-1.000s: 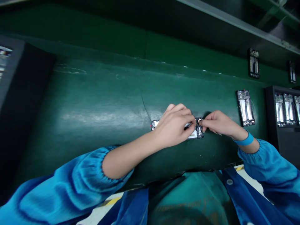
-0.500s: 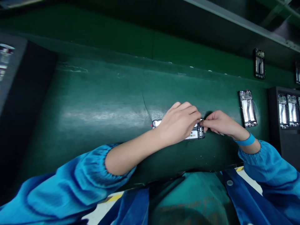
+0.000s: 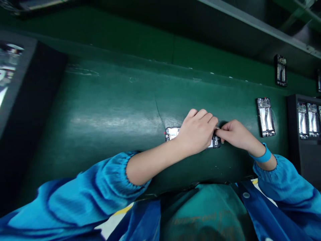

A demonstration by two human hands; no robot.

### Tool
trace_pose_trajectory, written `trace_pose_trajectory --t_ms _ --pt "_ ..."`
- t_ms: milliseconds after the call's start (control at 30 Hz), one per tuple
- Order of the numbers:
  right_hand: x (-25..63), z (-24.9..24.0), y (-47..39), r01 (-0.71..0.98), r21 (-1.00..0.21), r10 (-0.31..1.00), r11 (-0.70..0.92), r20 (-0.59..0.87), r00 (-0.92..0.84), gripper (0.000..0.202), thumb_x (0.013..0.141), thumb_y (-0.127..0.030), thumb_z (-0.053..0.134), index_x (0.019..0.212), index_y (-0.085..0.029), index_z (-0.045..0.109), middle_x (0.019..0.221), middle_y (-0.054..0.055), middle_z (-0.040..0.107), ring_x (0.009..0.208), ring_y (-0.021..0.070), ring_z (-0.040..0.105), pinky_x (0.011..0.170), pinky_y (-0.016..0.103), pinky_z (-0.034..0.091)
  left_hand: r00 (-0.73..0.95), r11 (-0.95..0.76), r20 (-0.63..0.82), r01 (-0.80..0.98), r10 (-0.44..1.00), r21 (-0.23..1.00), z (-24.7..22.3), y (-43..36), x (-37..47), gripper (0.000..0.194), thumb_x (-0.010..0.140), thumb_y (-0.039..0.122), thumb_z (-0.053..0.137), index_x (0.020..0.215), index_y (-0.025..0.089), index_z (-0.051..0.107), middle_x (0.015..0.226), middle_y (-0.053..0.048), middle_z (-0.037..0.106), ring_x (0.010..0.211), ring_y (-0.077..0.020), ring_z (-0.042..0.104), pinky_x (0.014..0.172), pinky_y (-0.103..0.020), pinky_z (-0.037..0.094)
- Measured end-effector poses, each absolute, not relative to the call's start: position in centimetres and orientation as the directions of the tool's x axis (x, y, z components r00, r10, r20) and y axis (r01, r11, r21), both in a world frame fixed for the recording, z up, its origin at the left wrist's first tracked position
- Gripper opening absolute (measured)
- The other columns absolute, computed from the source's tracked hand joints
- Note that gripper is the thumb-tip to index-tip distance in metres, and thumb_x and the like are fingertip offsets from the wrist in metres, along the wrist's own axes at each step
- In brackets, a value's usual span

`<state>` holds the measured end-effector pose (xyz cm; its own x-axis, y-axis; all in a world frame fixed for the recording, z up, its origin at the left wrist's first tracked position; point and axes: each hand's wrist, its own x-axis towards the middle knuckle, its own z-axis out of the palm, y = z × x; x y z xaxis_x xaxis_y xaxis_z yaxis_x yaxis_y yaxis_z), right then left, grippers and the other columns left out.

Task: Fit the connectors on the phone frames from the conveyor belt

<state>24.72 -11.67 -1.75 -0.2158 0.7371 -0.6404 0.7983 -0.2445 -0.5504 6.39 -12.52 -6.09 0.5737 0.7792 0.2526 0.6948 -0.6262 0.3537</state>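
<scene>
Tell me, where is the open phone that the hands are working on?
The open phone lies on the green belt, right of centre, under the left hand; the right hand touches its right end.

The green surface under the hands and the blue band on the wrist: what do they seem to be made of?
The glossy dark green work surface looks like smooth rubber or vinyl matting: it throws soft streaks of light and shows faint scuffs. The plain light blue wristband on the right wrist looks like soft elastic or silicone, since it hugs the skin closely; which one cannot be told.
</scene>
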Motion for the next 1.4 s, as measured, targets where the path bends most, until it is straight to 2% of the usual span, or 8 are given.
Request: trace_pose_trajectory --t_ms 167,267,333,500,667,867,1233,1400 --pt "27.0 -0.3 -12.9 0.655 -0.752 0.886 -0.082 -0.356 -0.297 0.036 0.099 -0.040 0.053 0.082 -0.019 0.077 0.075 0.003 0.063 0.070 0.0161 0.056 0.067 0.030 0.045 0.557 -0.634 0.302 0.664 0.773 0.396 -5.2 -13.4 4.5 0.021 0.100 0.026 0.052 0.110 0.019 0.069 0.113 -0.011 0.070 0.107 -0.0310 0.059 0.085 -0.046 0.041" --pt "27.9 0.0 -14.0 0.677 -0.731 0.979 0.080 -0.070 -0.191 0.034 0.103 -0.040 0.051 0.096 -0.020 0.078 0.079 0.005 0.062 0.077 0.0193 0.059 0.073 0.033 0.048 0.643 -0.723 0.333 0.594 0.690 0.351 -5.1 -14.2 2.9 0.028 0.102 0.037 0.053 0.117 0.021 0.071 0.129 -0.013 0.067 0.122 -0.0342 0.056 0.097 -0.052 0.040" --pt "27.8 -0.4 -14.9 0.688 -0.711 0.982 0.144 0.017 -0.189 0.031 0.104 -0.036 0.052 0.098 -0.020 0.077 0.078 0.005 0.065 0.075 0.0197 0.061 0.072 0.034 0.049 0.692 -0.760 0.318 0.568 0.649 0.315 -5.3 -14.7 2.3 0.037 0.101 0.045 0.054 0.127 0.022 0.068 0.140 -0.015 0.062 0.132 -0.0376 0.052 0.103 -0.057 0.038" --pt "26.7 -2.4 -16.2 0.663 -0.683 0.940 0.305 0.103 -0.325 0.019 0.102 -0.028 0.056 0.103 -0.021 0.073 0.091 0.007 0.075 0.083 0.0207 0.068 0.077 0.035 0.053 0.726 -0.775 0.277 0.564 0.629 0.283 -6.0 -14.9 2.1 0.051 0.099 0.052 0.055 0.141 0.023 0.060 0.155 -0.017 0.049 0.141 -0.0403 0.045 0.111 -0.063 0.035" --pt "27.3 -3.5 -14.9 0.782 -0.474 0.914 0.405 0.196 -0.355 0.019 0.100 -0.027 0.059 0.086 -0.019 0.069 0.078 0.007 0.071 0.074 0.0219 0.064 0.070 0.037 0.048 0.726 -0.770 0.264 0.571 0.635 0.284 -6.2 -14.8 2.3 0.053 0.101 0.053 0.053 0.145 0.025 0.057 0.156 -0.017 0.047 0.143 -0.0408 0.044 0.113 -0.065 0.034" --pt "26.8 -4.2 -14.0 0.607 -0.647 0.886 0.462 0.312 -0.342 0.025 0.101 -0.020 0.055 0.077 -0.021 0.061 0.069 0.004 0.063 0.066 0.0184 0.060 0.064 0.034 0.047 0.720 -0.762 0.257 0.579 0.645 0.290 -6.0 -14.9 2.3 0.053 0.100 0.054 0.052 0.145 0.025 0.057 0.156 -0.017 0.048 0.144 -0.0400 0.044 0.114 -0.065 0.034" --pt "26.0 -4.9 -14.1 0.637 -0.553 0.843 0.538 0.327 -0.428 0.022 0.100 -0.015 0.055 0.079 -0.020 0.059 0.070 0.005 0.063 0.066 0.0183 0.056 0.065 0.034 0.046 0.715 -0.758 0.259 0.582 0.650 0.295 -5.9 -14.8 2.3 0.051 0.101 0.053 0.052 0.141 0.024 0.060 0.153 -0.017 0.051 0.142 -0.0397 0.045 0.112 -0.066 0.036" --pt "25.8 -5.1 -14.2 0.644 -0.600 0.880 0.475 0.296 -0.373 0.026 0.100 -0.017 0.054 0.075 -0.021 0.059 0.067 0.004 0.061 0.065 0.0181 0.057 0.065 0.034 0.045 0.693 -0.750 0.288 0.597 0.661 0.286 -5.8 -15.1 2.4 0.046 0.100 0.052 0.053 0.132 0.022 0.067 0.132 -0.016 0.065 0.137 -0.0399 0.050 0.108 -0.066 0.039"
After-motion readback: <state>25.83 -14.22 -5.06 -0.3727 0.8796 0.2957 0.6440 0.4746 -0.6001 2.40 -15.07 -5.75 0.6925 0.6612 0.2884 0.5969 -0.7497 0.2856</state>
